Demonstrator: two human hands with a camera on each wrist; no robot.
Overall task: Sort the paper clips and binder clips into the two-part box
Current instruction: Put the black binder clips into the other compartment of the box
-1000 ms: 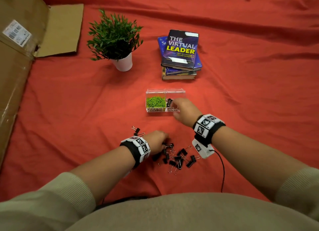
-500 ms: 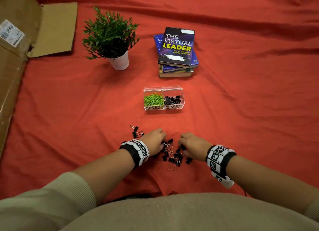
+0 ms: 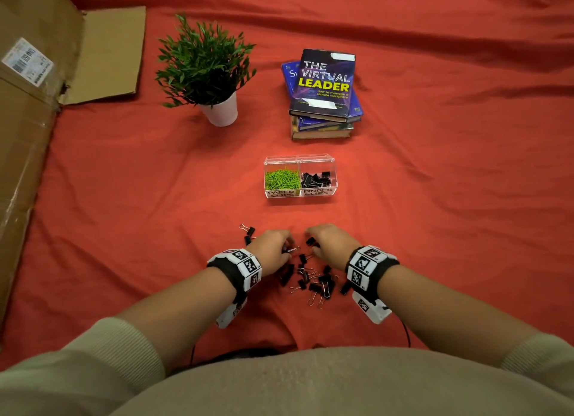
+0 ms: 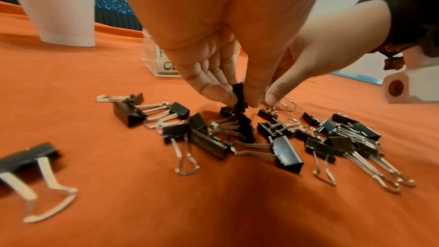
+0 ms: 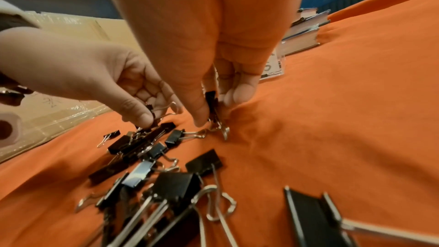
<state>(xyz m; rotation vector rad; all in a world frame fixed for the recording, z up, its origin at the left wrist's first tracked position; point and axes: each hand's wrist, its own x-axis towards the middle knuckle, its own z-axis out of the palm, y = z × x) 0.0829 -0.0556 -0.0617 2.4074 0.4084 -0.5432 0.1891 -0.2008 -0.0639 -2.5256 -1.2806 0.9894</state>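
item: binder clips, loose pile [image 3: 313,279], on red cloth [image 3: 435,229] just in front of the person, between both wrists; two strays lie just left of the left hand.
left hand [image 3: 273,248]: thumb and fingers pinching one black clip [image 4: 239,97] at the pile's far edge.
right hand [image 3: 332,245]: pinching another clip [image 5: 212,104] by its black body.
handling note: best to grip bodies, not wire handles, which tangle with neighbours; lift straight up, shake free.
destination: two-part box [image 3: 334,179], beyond the pile; left half holds green paper clips [image 3: 282,179], right half black binder clips.
appearance: small, black, folded steel, silver loops.
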